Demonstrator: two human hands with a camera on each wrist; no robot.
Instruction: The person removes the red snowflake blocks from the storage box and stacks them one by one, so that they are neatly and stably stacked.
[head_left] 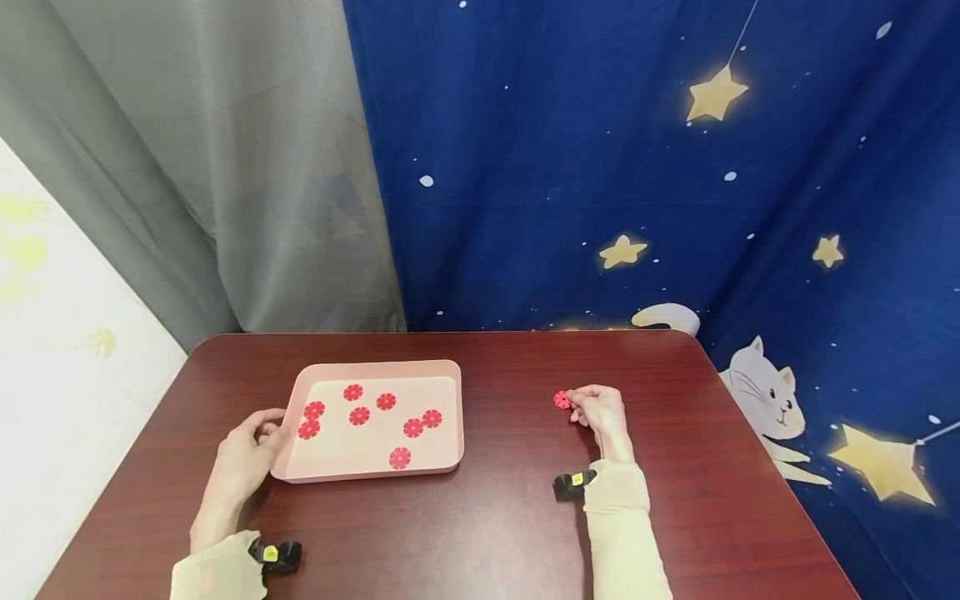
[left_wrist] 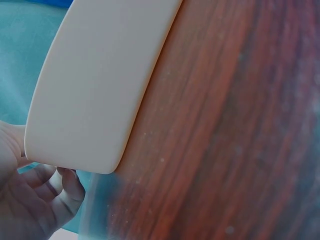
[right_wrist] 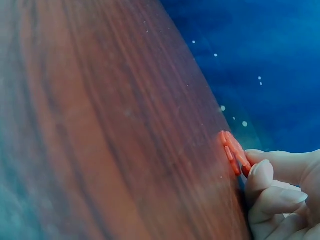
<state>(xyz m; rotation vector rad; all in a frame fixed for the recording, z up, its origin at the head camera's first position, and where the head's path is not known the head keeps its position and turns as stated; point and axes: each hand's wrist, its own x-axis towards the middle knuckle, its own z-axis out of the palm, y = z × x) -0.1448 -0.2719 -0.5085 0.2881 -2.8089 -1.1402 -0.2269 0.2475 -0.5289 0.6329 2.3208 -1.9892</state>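
Note:
A pink tray (head_left: pixel 367 480) with a pale inside lies on the left half of the table. Several red notched discs (head_left: pixel 359 416), shaped like snowflake building pieces, are spread inside it. My left hand (head_left: pixel 246 454) grips the tray's left edge; the left wrist view shows the thumb and curled fingers at the end of the tray wall (left_wrist: pixel 95 90). Off to the right of the tray, my right hand (head_left: pixel 602 412) pinches one red notched disc (head_left: pixel 562 400) between thumb and fingertip. The right wrist view shows this disc (right_wrist: pixel 232 152) nearly edge-on, close to the tabletop.
The dark red wooden table (head_left: pixel 510 533) has rounded far corners. Behind it hang a grey curtain (head_left: pixel 285 167) and a blue curtain (head_left: pixel 525 167) with stars and a cat. Small black wrist cameras (head_left: pixel 281 557) are strapped to both sleeves.

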